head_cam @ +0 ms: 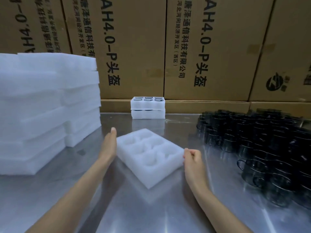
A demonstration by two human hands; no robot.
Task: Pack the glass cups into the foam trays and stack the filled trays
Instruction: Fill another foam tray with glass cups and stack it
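Two hands [107,147] [192,158] – one empty tray [149,158], two filled [148,107]

The dark glass cups [262,148] to the right of the right hand [191,157] blur together, too many to count, and run off the edge. The foam stack [42,106] beside the left hand [109,145] is cut off.

Brown cardboard boxes [134,47] printed "AH4.0-P" stand in a row behind the shiny metal table [151,212].
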